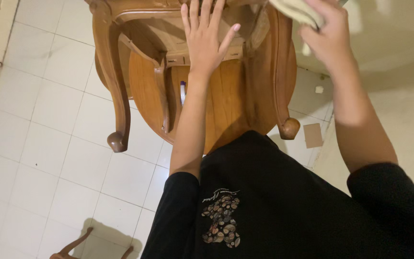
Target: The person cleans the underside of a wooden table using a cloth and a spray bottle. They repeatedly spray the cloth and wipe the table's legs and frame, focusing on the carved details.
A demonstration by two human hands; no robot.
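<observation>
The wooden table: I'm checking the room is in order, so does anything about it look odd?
Yes. The wooden table lies tipped over, legs pointing sideways. The left hand presses its underside; the right hand grips a pale cloth.

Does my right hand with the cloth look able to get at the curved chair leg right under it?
Probably yes. The right hand, gripping the cloth, sits beside the upturned wooden chair's right leg, with nothing between them. The left hand rests flat further left, out of the way.

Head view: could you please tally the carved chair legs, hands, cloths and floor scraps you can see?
Curved brown wooden chair legs: 2
Bare hands, left hand and right hand: 2
Pale beige cloth: 1
Brown cardboard scrap: 1
Total: 6
</observation>
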